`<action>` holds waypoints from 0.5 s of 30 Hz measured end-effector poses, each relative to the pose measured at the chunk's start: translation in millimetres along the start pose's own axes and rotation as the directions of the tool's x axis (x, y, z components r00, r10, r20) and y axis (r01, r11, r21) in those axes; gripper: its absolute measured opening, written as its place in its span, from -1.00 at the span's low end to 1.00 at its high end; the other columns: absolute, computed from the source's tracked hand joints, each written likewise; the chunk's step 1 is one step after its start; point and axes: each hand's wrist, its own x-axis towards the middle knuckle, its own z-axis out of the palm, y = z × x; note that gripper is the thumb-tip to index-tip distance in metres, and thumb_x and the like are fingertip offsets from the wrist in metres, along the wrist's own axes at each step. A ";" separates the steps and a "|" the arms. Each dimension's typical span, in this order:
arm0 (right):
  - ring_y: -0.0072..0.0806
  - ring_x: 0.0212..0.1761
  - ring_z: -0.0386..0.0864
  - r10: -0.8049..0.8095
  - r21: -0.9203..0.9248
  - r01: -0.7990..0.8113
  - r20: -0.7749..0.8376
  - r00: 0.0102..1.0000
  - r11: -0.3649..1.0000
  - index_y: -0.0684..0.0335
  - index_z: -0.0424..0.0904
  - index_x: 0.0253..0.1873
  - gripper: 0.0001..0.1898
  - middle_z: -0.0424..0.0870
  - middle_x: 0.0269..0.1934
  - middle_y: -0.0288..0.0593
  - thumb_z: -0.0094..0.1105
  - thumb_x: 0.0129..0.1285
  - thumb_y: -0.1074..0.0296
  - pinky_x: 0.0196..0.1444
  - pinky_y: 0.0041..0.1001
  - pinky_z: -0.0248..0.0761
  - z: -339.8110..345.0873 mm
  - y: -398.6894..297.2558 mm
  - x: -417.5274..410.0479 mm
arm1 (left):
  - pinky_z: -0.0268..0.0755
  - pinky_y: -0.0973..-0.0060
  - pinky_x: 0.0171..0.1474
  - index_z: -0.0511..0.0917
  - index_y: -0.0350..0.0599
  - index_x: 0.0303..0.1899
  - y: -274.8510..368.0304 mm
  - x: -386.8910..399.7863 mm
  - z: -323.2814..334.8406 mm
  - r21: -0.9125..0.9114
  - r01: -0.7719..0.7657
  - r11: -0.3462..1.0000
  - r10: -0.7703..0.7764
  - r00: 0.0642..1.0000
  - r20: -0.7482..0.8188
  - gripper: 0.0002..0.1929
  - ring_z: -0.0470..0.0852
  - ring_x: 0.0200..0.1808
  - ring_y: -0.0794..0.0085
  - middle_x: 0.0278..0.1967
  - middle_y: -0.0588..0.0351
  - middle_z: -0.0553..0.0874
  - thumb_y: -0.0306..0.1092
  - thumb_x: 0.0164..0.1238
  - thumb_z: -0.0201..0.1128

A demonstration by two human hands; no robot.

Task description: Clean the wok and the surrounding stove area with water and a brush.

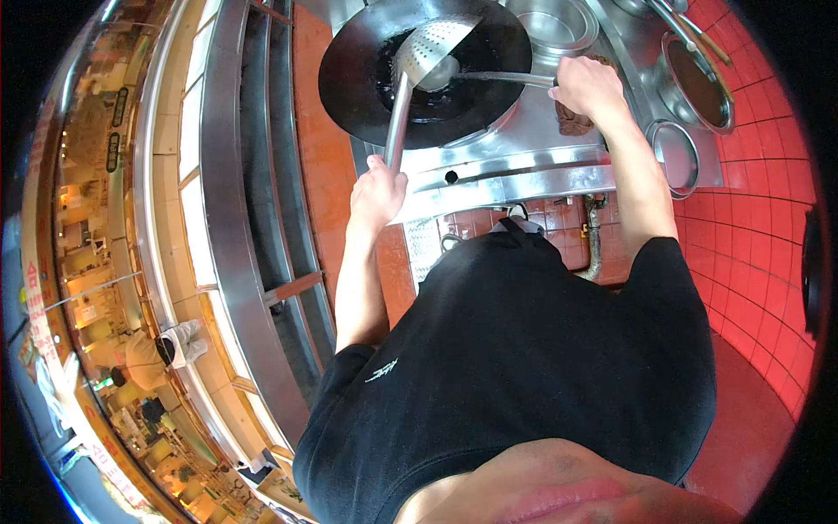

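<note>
A large dark wok (pixel 353 78) sits on the steel stove at the top of the head view, with some dark, shiny liquid at its bottom. My left hand (pixel 378 196) grips the handle of a perforated metal skimmer (pixel 435 44), whose bowl is tilted over the wok. My right hand (pixel 589 88) is closed on the handle end of a steel ladle (pixel 437 75); its bowl lies beside and partly under the skimmer, above the wok's middle. A brown cloth (pixel 573 123) is bunched just below and behind my right hand.
Right of the wok are a round steel pan (pixel 553 26), a bowl of brown contents (pixel 697 82) with utensils across it, and an empty-looking round tin (pixel 674 157). Steel shelving (pixel 229 164) stands at left; a red tiled wall (pixel 753 229) at right. A person (pixel 147 360) is far left.
</note>
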 end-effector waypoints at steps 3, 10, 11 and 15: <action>-0.10 0.07 0.69 -0.042 -0.008 0.043 0.050 0.998 0.999 0.29 0.70 -0.03 -0.65 0.74 -0.04 0.08 0.32 0.21 0.14 0.07 -0.14 0.57 5.2 5.7 7.0 | 0.53 0.02 0.04 0.36 -0.51 0.07 5.0 -0.2 -6.5 0.020 0.019 1.000 -0.019 1.000 0.023 -0.51 0.71 -0.10 -0.28 -0.27 -0.50 0.69 -0.19 0.35 0.12; -0.38 -0.63 0.50 -0.058 0.345 -0.109 0.442 0.895 0.932 0.38 0.58 -0.28 -0.46 0.56 -0.53 -0.11 0.11 0.41 -0.13 -0.60 -0.32 0.39 29.4 49.9 33.6 | 0.50 0.11 0.15 0.36 -0.57 0.17 2.6 4.2 -22.6 -0.153 0.120 0.981 -0.112 0.992 0.062 -0.41 0.70 -0.01 -0.21 -0.16 -0.51 0.69 -0.15 0.32 0.09; -0.46 -0.72 0.38 -0.070 0.413 -0.158 0.485 0.872 0.897 0.38 0.55 -0.32 -0.42 0.46 -0.61 -0.20 0.06 0.44 -0.17 -0.69 -0.37 0.28 29.6 55.6 30.3 | 0.49 0.15 0.17 0.36 -0.57 0.19 3.3 5.2 -27.4 -0.211 0.152 0.966 -0.133 0.986 0.101 -0.39 0.71 0.02 -0.17 -0.14 -0.51 0.68 -0.13 0.32 0.11; -0.58 -0.72 0.27 -0.098 0.536 -0.303 0.596 0.797 0.788 0.24 0.46 -0.35 -0.48 0.36 -0.64 -0.39 -0.01 0.49 -0.16 -0.69 -0.45 0.15 44.9 60.5 34.0 | 0.50 0.22 0.13 0.37 -0.53 0.22 -7.4 4.5 -26.8 -0.285 0.198 0.938 -0.180 0.980 0.087 -0.38 0.73 0.01 -0.07 -0.13 -0.44 0.70 -0.12 0.31 0.12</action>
